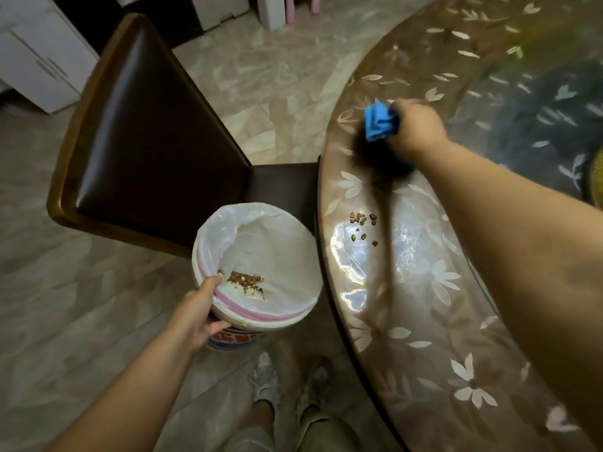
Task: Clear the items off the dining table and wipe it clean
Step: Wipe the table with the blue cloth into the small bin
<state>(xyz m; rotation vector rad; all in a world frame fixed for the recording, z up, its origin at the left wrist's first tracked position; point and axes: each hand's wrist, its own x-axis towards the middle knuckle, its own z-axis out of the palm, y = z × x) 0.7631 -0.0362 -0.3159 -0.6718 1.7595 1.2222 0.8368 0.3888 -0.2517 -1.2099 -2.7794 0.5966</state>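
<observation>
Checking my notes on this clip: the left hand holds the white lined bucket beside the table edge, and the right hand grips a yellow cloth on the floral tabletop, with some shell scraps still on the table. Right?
One detail is off: the folded cloth is blue, not yellow, as the head view shows. The rest stands: the left hand holds the white bag-lined bucket beside the table edge, the right hand grips the cloth on the floral tabletop, and shell scraps remain.

Glossy table (408,321); glossy leather chair (146,132); cloth (380,122).
</observation>
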